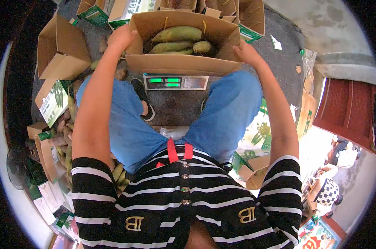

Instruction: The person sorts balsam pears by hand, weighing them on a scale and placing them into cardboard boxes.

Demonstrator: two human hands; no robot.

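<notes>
An open cardboard box [184, 65] with yellow cord handles sits in front of me, at or on a digital scale [175, 82] with lit green figures. Inside lie several long green vegetables [177, 34] that look like radishes. My left hand [122, 38] is closed on the box's left edge. At the opposite edge, my right hand [247, 54] grips the cardboard, thumb toward the inside. The box hides the scale's weighing plate and some fingers.
An open box [63, 50] stands at the left, and several more boxes [221, 6] line the back. Loose radishes [65, 139] are piled by my left leg. Printed boxes [254, 128] lie at my right. Another person [325, 191] is at the far right.
</notes>
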